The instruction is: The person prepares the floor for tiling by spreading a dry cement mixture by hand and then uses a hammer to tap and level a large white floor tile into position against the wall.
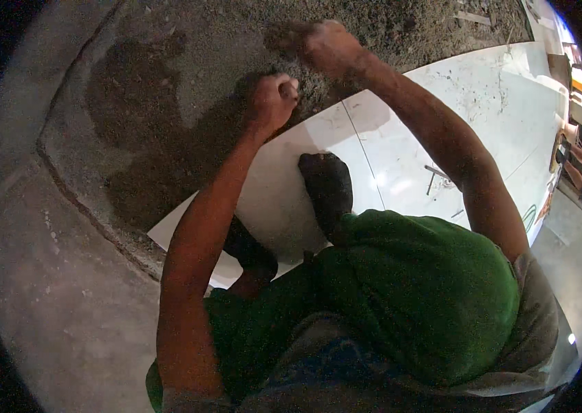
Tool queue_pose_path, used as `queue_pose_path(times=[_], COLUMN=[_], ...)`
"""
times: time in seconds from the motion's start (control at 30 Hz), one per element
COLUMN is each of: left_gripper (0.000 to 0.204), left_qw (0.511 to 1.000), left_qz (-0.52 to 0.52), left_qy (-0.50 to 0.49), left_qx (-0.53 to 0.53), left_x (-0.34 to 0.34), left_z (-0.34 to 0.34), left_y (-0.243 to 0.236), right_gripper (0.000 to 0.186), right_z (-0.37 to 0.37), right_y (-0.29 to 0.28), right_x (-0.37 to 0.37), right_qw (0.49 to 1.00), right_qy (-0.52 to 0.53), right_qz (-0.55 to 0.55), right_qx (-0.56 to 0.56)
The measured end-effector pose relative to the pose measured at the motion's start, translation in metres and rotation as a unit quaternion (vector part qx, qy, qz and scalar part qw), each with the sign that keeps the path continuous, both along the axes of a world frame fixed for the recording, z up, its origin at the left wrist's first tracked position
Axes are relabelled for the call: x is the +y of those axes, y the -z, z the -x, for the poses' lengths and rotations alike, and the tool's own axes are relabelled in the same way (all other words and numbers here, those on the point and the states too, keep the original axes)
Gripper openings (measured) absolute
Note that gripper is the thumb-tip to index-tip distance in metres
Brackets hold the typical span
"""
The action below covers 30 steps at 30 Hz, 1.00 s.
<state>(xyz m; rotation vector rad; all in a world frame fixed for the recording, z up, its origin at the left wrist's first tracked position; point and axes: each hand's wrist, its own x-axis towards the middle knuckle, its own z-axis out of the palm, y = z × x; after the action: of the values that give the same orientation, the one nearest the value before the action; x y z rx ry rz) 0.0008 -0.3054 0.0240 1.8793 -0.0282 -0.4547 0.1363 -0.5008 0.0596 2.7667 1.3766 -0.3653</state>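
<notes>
I crouch over a bed of grey-brown loose mortar or soil point(133, 96) that borders large white tiles point(422, 103). Just above the tile edge, my left hand point(274, 100) is curled closed over the loose material; whether it holds anything is unclear. Higher and to the right, my right hand point(329, 48) is down at the gritty surface, its fingers smeared by motion. My dark-covered foot point(322, 182) rests on the white tile between my forearms.
Bare concrete point(50, 275) lies left beyond a dark crack. A small metal tool point(435, 177) lies on the tiles by my right forearm. At the far right, another person's arms point(573, 172) show among assorted items; thin offcuts point(473, 17) lie at the top.
</notes>
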Motion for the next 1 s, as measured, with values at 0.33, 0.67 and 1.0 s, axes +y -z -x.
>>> queue_pose_path(times=[0.33, 0.67, 1.0], left_gripper=[0.016, 0.033, 0.034], left_qw=[0.966, 0.991, 0.949], left_qz=[-0.150, -0.130, -0.277], left_qy=[-0.162, 0.023, -0.099], left_qx=[-0.131, -0.025, -0.115], left_x=[0.009, -0.030, -0.039], left_z=[-0.073, -0.046, -0.067], left_y=[0.020, -0.048, -0.013], right_gripper=[0.026, 0.022, 0.015], right_z=[-0.052, -0.084, -0.125], right_y=[-0.090, -0.072, -0.098], right_x=[0.057, 0.013, 0.064], right_qw=[0.979, 0.990, 0.980], right_qy=[0.148, 0.143, 0.091], right_qz=[-0.141, -0.017, 0.165], right_qx=[0.012, 0.000, -0.061])
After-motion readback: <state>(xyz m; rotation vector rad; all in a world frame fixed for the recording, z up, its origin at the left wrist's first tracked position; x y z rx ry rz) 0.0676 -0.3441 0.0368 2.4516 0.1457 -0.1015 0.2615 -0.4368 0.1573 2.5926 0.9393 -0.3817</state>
